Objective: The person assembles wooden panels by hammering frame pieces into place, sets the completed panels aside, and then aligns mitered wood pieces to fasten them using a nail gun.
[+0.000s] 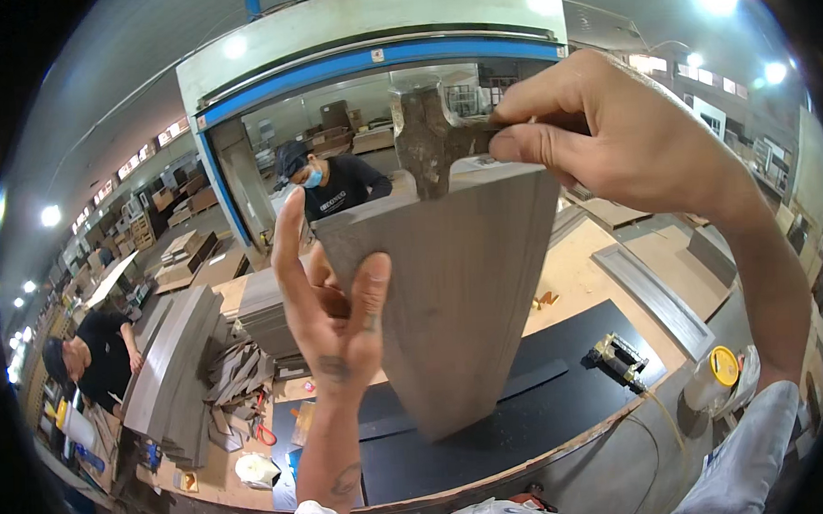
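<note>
Workshop benches spread below, with a black work surface (525, 389) nearest and stacks of grey boards (175, 356) off to the left. Upright on that surface stands a grey wood-grain panel (449, 301). The left hand (332, 305) braces its left edge, fingers spread and loosely curled against it. The right hand (625, 132) grips a hammer (425, 139) by the handle, its worn head at the panel's top edge, seemingly touching. A yellow-lidded jar (715, 378) sits at right.
</note>
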### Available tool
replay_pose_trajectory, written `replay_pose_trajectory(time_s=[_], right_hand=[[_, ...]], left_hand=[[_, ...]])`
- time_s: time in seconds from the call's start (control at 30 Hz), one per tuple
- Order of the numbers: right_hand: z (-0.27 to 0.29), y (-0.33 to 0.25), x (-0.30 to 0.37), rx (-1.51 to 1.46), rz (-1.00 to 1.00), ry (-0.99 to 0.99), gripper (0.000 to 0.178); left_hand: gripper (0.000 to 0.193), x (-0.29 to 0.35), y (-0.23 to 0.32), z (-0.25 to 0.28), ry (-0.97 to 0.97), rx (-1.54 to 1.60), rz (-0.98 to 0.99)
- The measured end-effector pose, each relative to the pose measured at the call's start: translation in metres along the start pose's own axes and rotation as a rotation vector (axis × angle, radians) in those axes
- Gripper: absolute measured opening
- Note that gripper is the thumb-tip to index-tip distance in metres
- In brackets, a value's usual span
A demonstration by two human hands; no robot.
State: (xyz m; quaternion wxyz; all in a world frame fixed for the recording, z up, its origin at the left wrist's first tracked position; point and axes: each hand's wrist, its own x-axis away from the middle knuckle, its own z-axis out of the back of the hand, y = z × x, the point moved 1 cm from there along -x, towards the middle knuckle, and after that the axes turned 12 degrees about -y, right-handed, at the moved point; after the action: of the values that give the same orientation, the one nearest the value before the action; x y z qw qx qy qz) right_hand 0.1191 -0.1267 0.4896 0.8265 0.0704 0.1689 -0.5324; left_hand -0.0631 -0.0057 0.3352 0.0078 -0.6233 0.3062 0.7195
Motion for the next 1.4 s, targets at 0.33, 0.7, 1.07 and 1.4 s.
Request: replay_pose_trajectory(time_s=[0.33,0.7,1.07,1.4], right_hand=[[-0.089,0.038,0.058,-0.630,-0.419,0.584,0.024],[-0.225,0.001,0.082,-0.995,-0.441,0.544,0.036],[-0.325,-0.031,0.127,-0.951,-0.560,0.497,0.048],[-0.367,-0.038,0.143,-0.699,-0.512,0.701,0.064]], left_hand=[[0.029,0.055,-0.056,0.040,-0.172,0.304,0.164],[0.034,0.047,-0.005,-0.038,0.156,-0.184,0.320],[0.077,-0.018,-0.011,-0.035,-0.314,0.124,-0.306],[0.027,-0.073,-0.027,-0.042,-0.417,0.022,-0.679]])
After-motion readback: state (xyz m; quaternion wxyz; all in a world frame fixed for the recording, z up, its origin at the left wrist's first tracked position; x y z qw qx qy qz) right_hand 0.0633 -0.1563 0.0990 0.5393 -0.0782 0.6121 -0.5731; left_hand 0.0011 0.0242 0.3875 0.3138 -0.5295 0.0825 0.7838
